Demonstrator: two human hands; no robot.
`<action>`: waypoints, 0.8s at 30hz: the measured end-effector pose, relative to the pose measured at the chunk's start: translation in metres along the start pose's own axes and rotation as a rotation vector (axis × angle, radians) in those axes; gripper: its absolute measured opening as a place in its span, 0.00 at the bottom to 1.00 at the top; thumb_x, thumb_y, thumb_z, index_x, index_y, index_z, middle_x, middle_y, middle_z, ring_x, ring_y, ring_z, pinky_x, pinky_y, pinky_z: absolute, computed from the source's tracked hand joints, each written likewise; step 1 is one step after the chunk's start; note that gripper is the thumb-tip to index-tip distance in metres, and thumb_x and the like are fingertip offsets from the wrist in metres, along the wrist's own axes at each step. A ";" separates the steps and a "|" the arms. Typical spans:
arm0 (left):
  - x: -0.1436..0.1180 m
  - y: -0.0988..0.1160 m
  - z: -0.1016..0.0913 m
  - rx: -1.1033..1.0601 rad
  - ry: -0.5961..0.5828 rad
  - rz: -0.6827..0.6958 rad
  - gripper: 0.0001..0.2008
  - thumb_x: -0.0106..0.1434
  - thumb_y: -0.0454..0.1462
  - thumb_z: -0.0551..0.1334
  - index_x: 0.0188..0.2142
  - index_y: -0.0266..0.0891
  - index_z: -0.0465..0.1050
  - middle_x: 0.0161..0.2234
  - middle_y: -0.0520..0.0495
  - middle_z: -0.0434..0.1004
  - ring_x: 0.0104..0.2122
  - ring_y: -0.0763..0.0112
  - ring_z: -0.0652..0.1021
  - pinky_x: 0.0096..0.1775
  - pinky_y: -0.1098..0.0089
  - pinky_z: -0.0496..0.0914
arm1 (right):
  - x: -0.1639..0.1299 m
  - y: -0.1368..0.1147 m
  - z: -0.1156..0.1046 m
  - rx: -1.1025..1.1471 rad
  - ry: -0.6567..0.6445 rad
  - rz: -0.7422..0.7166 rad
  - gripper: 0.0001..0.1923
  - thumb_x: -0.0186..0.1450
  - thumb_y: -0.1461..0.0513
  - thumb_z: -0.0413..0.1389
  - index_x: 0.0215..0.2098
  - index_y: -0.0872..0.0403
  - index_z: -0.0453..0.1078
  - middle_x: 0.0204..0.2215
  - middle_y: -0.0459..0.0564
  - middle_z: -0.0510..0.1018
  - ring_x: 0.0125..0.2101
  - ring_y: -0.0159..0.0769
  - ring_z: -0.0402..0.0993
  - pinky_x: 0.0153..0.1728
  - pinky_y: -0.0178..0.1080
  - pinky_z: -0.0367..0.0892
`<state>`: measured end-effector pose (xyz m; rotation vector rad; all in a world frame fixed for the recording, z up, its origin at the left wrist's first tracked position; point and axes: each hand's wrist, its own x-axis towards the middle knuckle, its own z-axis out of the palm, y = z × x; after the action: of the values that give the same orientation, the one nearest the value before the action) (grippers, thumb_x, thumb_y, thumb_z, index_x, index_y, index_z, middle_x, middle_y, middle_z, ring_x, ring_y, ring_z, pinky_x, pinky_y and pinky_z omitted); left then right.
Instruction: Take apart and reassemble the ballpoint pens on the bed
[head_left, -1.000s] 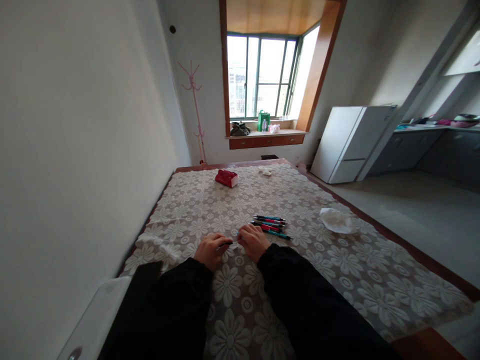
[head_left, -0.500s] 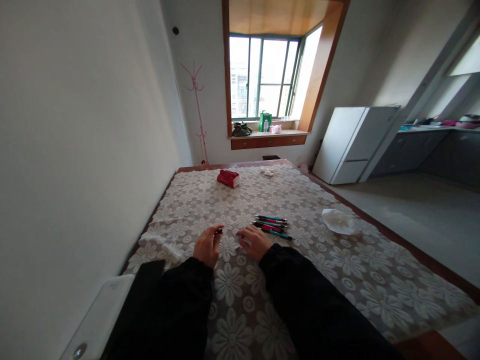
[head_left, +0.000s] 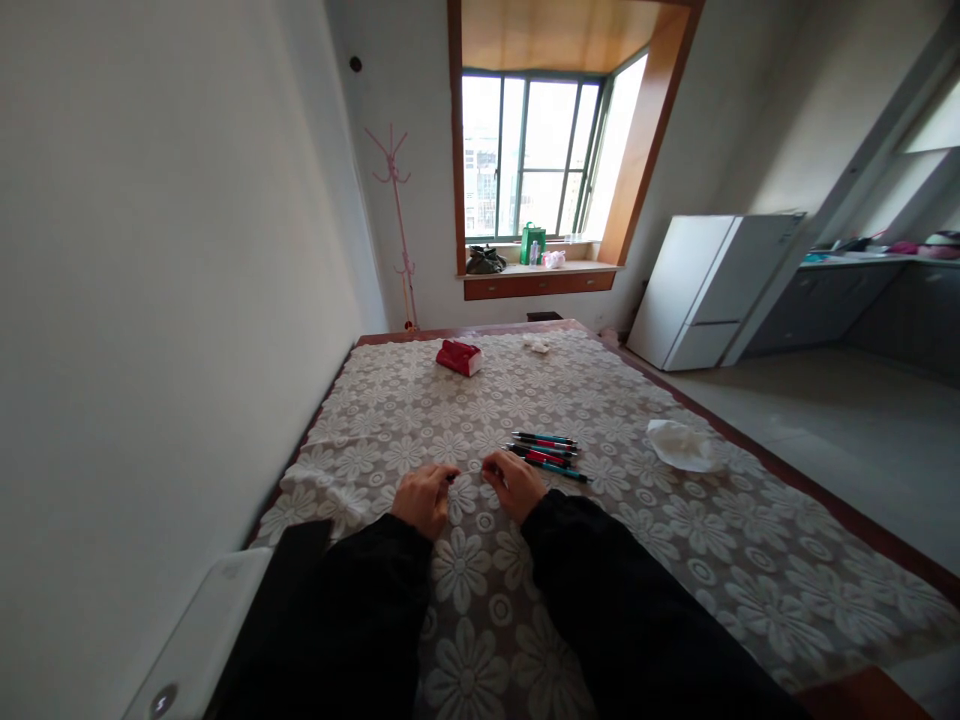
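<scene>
Pinching one small dark piece (head_left: 451, 479) at the one-o'clock side of the left hand (head_left: 422, 498), curling the right hand (head_left: 518, 486) narrowly without showing whether empty, just beside at least five pens (head_left: 553, 459) at one o'clock, and facing one red packet (head_left: 456, 357) at twelve, one white sheet (head_left: 682, 445) at two.

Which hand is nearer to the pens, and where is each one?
Right: the right hand is close by the left ends of the pens; the left hand is farther off to their left.
</scene>
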<state>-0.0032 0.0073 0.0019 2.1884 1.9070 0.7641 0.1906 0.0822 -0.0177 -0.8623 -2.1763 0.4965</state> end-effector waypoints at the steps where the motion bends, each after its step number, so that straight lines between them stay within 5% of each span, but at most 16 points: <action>1: 0.000 0.000 0.000 -0.003 0.000 0.006 0.18 0.61 0.28 0.53 0.46 0.44 0.72 0.43 0.48 0.78 0.44 0.64 0.75 0.46 0.63 0.65 | 0.000 0.000 0.000 -0.002 -0.001 0.005 0.05 0.63 0.68 0.53 0.35 0.53 0.66 0.32 0.47 0.72 0.33 0.34 0.67 0.37 0.35 0.62; 24: 0.001 -0.004 0.005 -0.083 -0.039 0.155 0.21 0.57 0.26 0.52 0.47 0.41 0.73 0.42 0.45 0.76 0.44 0.64 0.74 0.48 0.63 0.69 | -0.001 0.001 0.001 -0.015 -0.091 -0.048 0.04 0.65 0.67 0.54 0.35 0.53 0.70 0.32 0.48 0.76 0.35 0.34 0.71 0.38 0.35 0.64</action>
<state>-0.0047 0.0103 -0.0040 2.3020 1.6714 0.8027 0.1905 0.0821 -0.0191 -0.8077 -2.2813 0.5049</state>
